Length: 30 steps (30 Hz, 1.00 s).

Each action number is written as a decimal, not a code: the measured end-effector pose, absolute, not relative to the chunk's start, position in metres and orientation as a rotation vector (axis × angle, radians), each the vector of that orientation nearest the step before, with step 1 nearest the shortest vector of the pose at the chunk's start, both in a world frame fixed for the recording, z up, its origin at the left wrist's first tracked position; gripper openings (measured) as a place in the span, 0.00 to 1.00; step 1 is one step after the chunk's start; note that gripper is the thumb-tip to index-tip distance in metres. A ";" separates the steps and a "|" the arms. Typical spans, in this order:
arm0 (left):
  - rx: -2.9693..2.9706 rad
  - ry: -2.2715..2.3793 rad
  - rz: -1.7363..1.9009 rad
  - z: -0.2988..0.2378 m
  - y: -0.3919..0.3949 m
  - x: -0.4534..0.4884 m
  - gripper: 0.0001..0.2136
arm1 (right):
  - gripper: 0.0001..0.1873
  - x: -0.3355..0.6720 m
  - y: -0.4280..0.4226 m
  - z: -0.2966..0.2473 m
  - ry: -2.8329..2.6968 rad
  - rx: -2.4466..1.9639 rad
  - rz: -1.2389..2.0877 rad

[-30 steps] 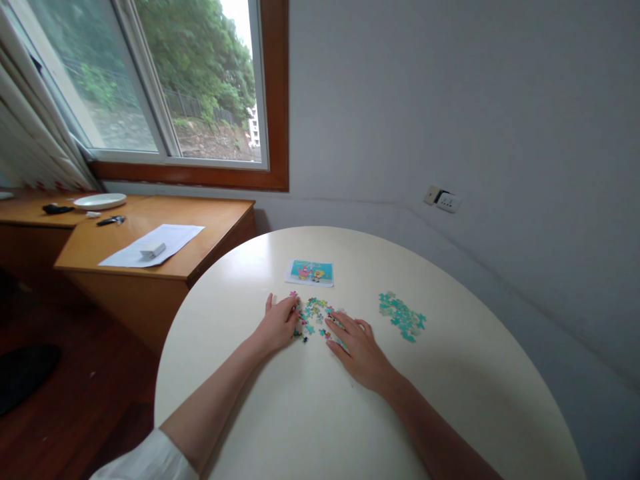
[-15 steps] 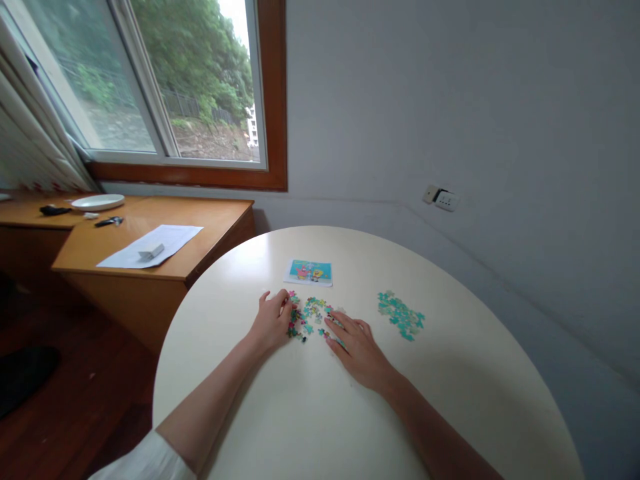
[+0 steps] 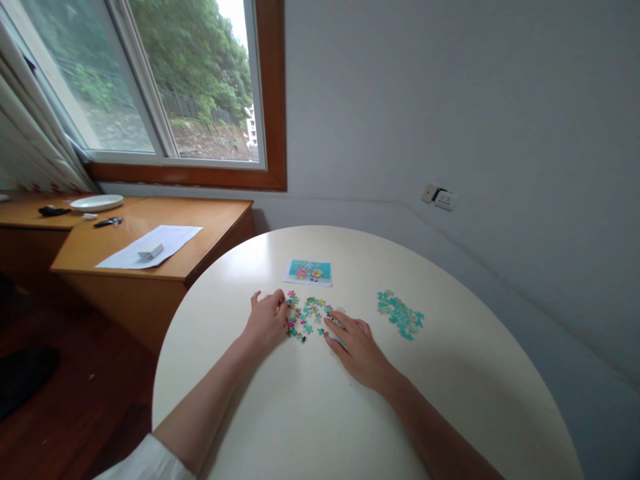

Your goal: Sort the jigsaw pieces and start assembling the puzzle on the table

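Small jigsaw puzzle pieces (image 3: 308,329) in mixed colours lie loosely heaped between my two hands. My left hand (image 3: 266,317) rests at the left edge of this heap. Its fingers are curled in toward the pieces, with one finger sticking up; whatever the fingertips pinch is hidden. On the right side of the heap, my right hand (image 3: 356,343) lies low with its fingers spread, the tips over a few pieces. A separate patch of teal puzzle pieces (image 3: 400,315) sits farther right. Behind the heap lies a picture card (image 3: 320,273) with cartoon figures on blue.
All this is on a round white table (image 3: 310,413). To the left stands a wooden desk (image 3: 220,217) bearing a paper sheet (image 3: 175,238), a small white box (image 3: 151,251) and a white plate (image 3: 97,203). A wall socket (image 3: 445,199) is behind the table.
My left hand has shifted slightly left, uncovering more of the heap's left edge. My right hand stays in nearly the same place.
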<state>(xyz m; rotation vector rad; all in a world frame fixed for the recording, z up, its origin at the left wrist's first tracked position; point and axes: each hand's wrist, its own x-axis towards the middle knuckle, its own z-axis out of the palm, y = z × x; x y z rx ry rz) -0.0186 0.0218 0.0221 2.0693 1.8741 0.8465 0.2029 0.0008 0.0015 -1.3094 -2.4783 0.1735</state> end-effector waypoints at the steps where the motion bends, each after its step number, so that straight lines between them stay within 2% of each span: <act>1: 2.055 1.879 0.858 0.020 0.023 -0.019 0.08 | 0.20 0.203 0.001 0.002 -2.476 -1.309 0.172; 8: 1.827 1.843 0.909 0.017 0.022 -0.019 0.08 | 0.20 0.203 0.000 0.002 -2.467 -1.294 0.172; 30: 2.072 1.972 0.621 0.030 0.020 -0.020 0.09 | 0.20 0.203 0.001 0.002 -2.476 -1.306 0.214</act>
